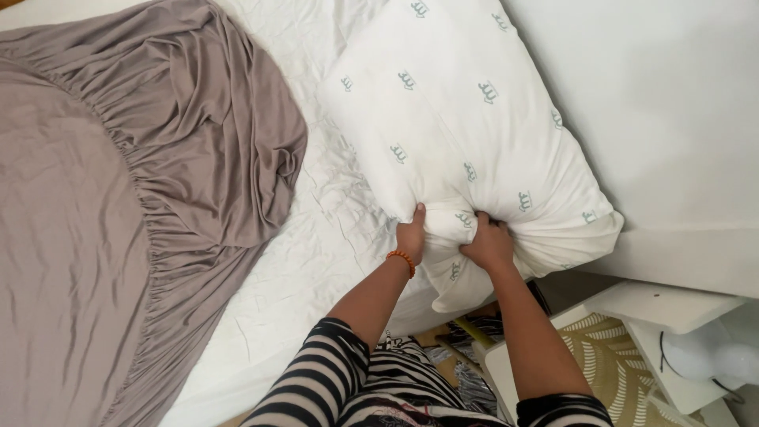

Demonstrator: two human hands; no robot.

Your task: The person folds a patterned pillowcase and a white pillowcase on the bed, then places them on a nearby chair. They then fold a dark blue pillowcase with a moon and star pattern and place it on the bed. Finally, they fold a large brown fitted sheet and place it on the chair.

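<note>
Pillow [466, 134]: white, plump, dotted with small pale green marks; lying on the right half of the bed, partly over the white mattress cover [324, 237] and close against the white wall [672, 103] at the far right.
Long axis: slanting from the far left down to the near right; near end bunched, far end running out of view at the top.
Direction from the grip: nearly all of the bulk lying far from the hands and a little to the right; only the gathered near edge reaching the fingers.
Left hand [411, 236]: clenched on a fold of the near edge, thumb up over the fabric, orange bead bracelet [402, 258] at the wrist.
Right hand [490, 243]: just beside the left, fingers curled tight and dug into the same bunched edge, fabric puckering around the knuckles.
Nearer hand: neither clearly; both on the one short stretch of edge, close together, right hand slightly nearer the pillow's low right corner.
Sleeves: black and white stripes on both forearms, at the near bottom.
Taupe fitted sheet [118, 213]: spread over the left half of the bed, elastic hem gathered in a curve, well apart from the pillow.
White furniture [656, 316]: near right, below the mattress edge, with a patterned basket-like surface beside it.
</note>
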